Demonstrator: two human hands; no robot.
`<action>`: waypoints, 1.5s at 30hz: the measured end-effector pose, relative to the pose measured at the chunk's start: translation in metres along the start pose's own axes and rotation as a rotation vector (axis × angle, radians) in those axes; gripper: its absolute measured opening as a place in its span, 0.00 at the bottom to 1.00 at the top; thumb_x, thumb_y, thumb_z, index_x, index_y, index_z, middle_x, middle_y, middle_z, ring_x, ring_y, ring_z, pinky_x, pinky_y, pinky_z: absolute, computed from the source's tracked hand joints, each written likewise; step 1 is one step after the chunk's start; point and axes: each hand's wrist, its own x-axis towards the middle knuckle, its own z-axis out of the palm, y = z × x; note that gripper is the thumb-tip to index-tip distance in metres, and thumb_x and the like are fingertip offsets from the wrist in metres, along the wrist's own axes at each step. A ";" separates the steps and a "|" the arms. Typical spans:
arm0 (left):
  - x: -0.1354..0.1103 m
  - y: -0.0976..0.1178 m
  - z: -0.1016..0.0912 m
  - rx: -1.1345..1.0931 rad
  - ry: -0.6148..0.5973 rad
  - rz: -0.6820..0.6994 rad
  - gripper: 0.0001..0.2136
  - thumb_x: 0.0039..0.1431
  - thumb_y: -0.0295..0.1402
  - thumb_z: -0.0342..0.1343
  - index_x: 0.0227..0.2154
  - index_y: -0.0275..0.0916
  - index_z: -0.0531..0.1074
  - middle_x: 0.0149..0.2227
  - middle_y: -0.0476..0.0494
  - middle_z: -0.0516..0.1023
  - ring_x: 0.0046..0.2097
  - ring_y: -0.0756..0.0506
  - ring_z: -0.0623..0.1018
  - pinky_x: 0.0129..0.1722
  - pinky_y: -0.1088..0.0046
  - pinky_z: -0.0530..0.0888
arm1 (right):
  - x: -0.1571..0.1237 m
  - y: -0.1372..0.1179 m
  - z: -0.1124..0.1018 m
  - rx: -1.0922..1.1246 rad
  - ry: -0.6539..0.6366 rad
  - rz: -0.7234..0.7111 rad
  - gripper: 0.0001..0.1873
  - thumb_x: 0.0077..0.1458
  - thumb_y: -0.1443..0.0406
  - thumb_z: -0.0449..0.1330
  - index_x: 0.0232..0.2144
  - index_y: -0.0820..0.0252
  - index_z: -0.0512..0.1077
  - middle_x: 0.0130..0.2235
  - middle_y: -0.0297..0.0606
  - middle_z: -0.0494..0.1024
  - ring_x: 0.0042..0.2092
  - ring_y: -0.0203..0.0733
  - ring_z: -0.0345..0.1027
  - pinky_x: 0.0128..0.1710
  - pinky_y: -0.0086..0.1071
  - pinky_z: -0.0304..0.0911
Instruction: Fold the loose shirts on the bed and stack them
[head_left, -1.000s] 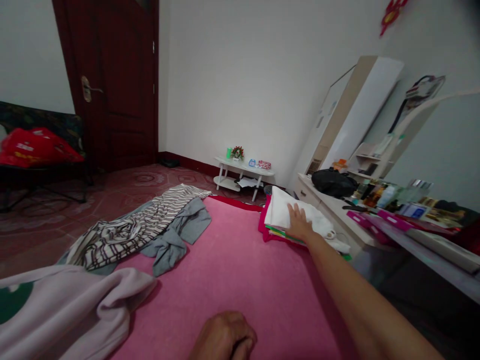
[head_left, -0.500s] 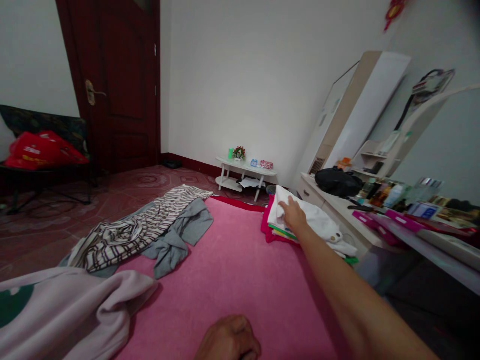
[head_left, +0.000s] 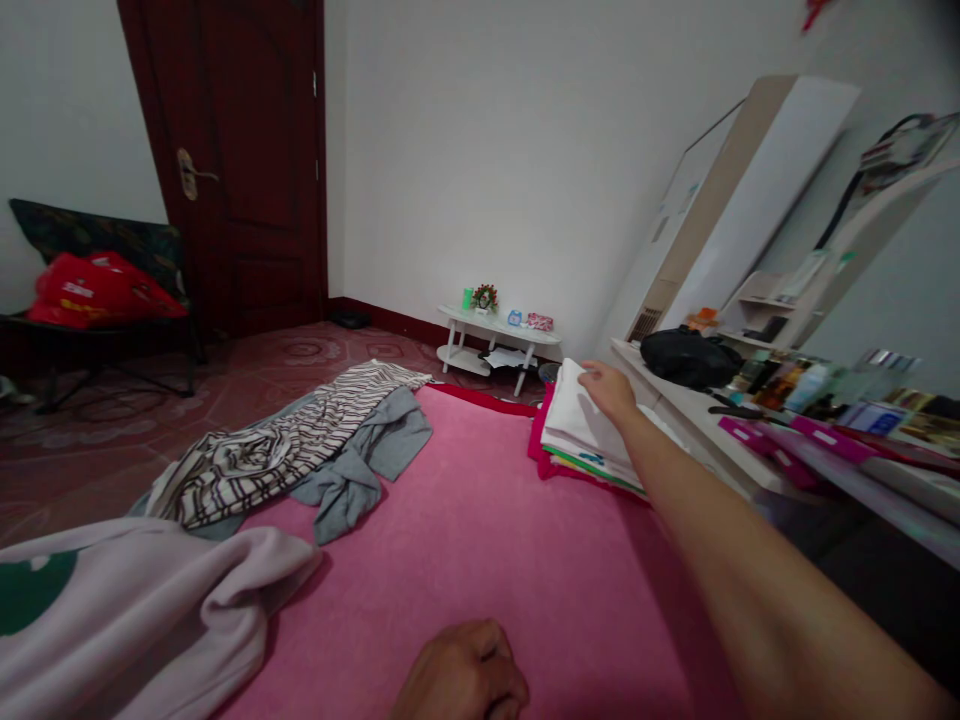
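My right hand (head_left: pixel 609 389) reaches far across the pink bed cover (head_left: pixel 480 540) and its fingers are closed on the upper edge of a folded white garment (head_left: pixel 581 425). That garment lies on top of a stack of folded clothes (head_left: pixel 581 462) at the bed's far right corner. At the bottom of the view my left hand (head_left: pixel 463 676) rests on the cover as a fist, holding nothing. A striped garment (head_left: pixel 285 450) and a grey one (head_left: pixel 367 455) lie crumpled on the left side of the bed.
A pale pink sweatshirt (head_left: pixel 135 620) lies at the near left. A dresser (head_left: pixel 750 440) crowded with bottles and a black bag (head_left: pixel 682 357) stands on the right. A small white table (head_left: pixel 499 340), a dark door (head_left: pixel 247 160) and a chair with a red bag (head_left: pixel 97 290) are beyond.
My right hand went from lying flat on the white garment to gripping its far edge and lifting it a little. The left fist has stayed put.
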 end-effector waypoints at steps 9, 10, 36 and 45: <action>-0.003 -0.005 -0.004 -0.110 0.082 -0.054 0.14 0.47 0.19 0.53 0.34 0.41 0.77 0.34 0.45 0.76 0.34 0.49 0.75 0.32 0.78 0.69 | -0.015 0.000 0.048 -0.139 -0.232 0.030 0.35 0.56 0.45 0.49 0.63 0.43 0.52 0.68 0.40 0.47 0.66 0.62 0.38 0.54 0.70 0.43; -0.003 -0.005 -0.006 -0.115 0.107 -0.064 0.15 0.46 0.19 0.53 0.34 0.41 0.77 0.34 0.44 0.76 0.35 0.48 0.75 0.33 0.77 0.69 | -0.013 0.000 0.051 -0.141 -0.242 0.034 0.35 0.55 0.45 0.49 0.63 0.43 0.52 0.67 0.40 0.48 0.65 0.62 0.39 0.54 0.70 0.44; -0.014 0.011 -0.018 -0.098 0.262 -0.050 0.13 0.43 0.16 0.49 0.27 0.34 0.74 0.31 0.45 0.78 0.33 0.48 0.76 0.36 0.76 0.71 | -0.303 -0.126 0.071 0.070 -0.278 -0.094 0.28 0.63 0.57 0.40 0.64 0.53 0.52 0.68 0.38 0.47 0.68 0.50 0.35 0.63 0.54 0.39; 0.012 -0.016 -0.162 0.567 0.154 -0.474 0.24 0.56 0.33 0.54 0.57 0.42 0.64 0.52 0.37 0.72 0.51 0.40 0.73 0.50 0.64 0.69 | -0.301 -0.122 0.072 0.224 -0.162 -0.063 0.25 0.60 0.55 0.47 0.57 0.54 0.65 0.64 0.38 0.59 0.65 0.48 0.47 0.63 0.49 0.44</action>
